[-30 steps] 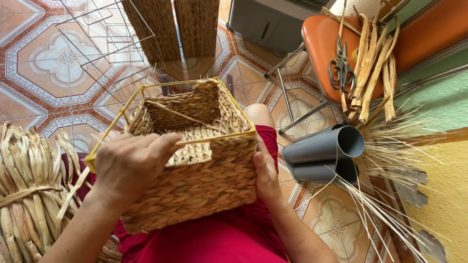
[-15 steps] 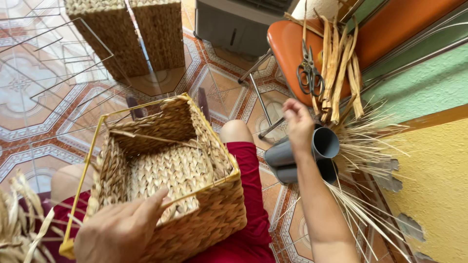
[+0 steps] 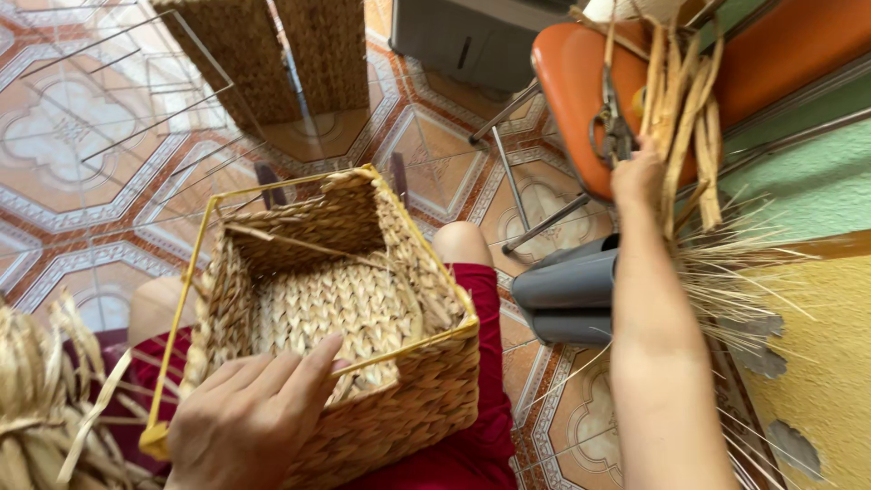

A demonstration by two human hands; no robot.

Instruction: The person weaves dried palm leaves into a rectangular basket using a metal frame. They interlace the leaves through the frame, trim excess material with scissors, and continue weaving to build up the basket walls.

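Note:
A square woven basket (image 3: 363, 299) with a yellow wire rim rests on my lap over red shorts. My left hand (image 3: 249, 417) grips its near rim, fingers curled over the yellow wire. My right hand (image 3: 638, 177) is stretched out to the orange chair (image 3: 572, 82) at the upper right, touching the scissors (image 3: 615, 127) that lie on the seat beside dried fibre strips (image 3: 685, 118). I cannot tell whether the fingers have closed on the scissors.
Two grey tubes (image 3: 567, 295) lie under the chair beside thin dry stalks (image 3: 735, 272). Finished woven baskets (image 3: 281, 54) and bare wire frames (image 3: 118, 91) stand on the patterned tile floor. A bundle of dried fibre (image 3: 36, 399) sits at my left.
My right hand left the basket and reached up from the grey tubes to the scissors on the chair. My left hand kept hold of the basket rim, and the view shifted.

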